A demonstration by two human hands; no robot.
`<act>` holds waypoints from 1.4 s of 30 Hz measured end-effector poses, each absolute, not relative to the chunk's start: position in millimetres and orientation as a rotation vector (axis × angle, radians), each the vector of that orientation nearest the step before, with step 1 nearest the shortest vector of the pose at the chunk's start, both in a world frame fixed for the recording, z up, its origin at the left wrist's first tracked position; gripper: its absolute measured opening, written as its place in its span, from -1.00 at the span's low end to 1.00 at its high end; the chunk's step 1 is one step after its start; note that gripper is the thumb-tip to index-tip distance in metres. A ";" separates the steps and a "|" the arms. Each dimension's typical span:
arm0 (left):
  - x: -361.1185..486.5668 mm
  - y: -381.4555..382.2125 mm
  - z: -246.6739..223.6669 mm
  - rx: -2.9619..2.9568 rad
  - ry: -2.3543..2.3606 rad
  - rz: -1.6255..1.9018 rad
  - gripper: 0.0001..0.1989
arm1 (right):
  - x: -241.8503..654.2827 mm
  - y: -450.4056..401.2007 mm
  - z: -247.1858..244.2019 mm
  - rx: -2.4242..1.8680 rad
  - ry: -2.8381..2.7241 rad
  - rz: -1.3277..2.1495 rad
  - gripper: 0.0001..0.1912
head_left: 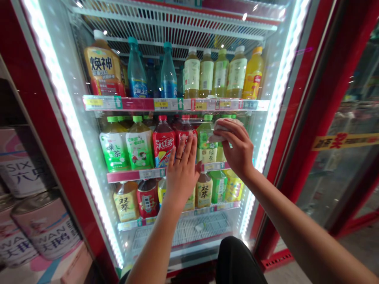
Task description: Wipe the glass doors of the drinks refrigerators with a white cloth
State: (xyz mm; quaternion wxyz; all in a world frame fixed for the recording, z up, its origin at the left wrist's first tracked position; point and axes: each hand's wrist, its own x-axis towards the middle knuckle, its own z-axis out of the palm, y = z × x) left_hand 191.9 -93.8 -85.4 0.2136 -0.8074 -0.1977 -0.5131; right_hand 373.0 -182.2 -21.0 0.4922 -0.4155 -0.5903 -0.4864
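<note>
My right grip (239, 149) pinches the white cloth (216, 137), bunched, no clear long axis, right of a green-capped bottle (205, 136). Left grip (182, 167): flat, fingers slightly spread, left of cloth, before red-capped bottles (164, 138).

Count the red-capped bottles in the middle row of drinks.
2: one bottle mostly left of the left hand; a second bottle partly behind that hand. More may be hidden farther back.

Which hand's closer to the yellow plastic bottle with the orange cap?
Right. The right hand is below and slightly left of the yellow bottle; the left hand is lower and farther left.
</note>
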 end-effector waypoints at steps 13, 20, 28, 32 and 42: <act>190.9 -87.8 -88.7 -2.244 -0.520 -1.381 0.10 | 363.2 -179.5 -10.9 -1.093 -1.342 -1.151 -0.41; 192.4 -87.2 -88.2 -2.213 -0.535 -1.407 0.06 | 378.1 -194.4 -20.4 -1.042 -1.499 -1.179 -0.48; 191.1 -87.0 -88.8 -2.189 -0.531 -1.398 0.10 | 374.4 -186.0 -9.1 -1.010 -1.355 -1.161 -0.50; 192.9 -86.7 -90.2 -2.172 -0.527 -1.413 0.04 | 379.6 -192.5 -19.2 -1.030 -1.478 -1.166 -0.49; 196.0 -87.8 -92.6 -2.174 -0.525 -1.428 -0.06 | 392.2 -198.3 -19.5 -1.068 -1.298 -1.115 -0.48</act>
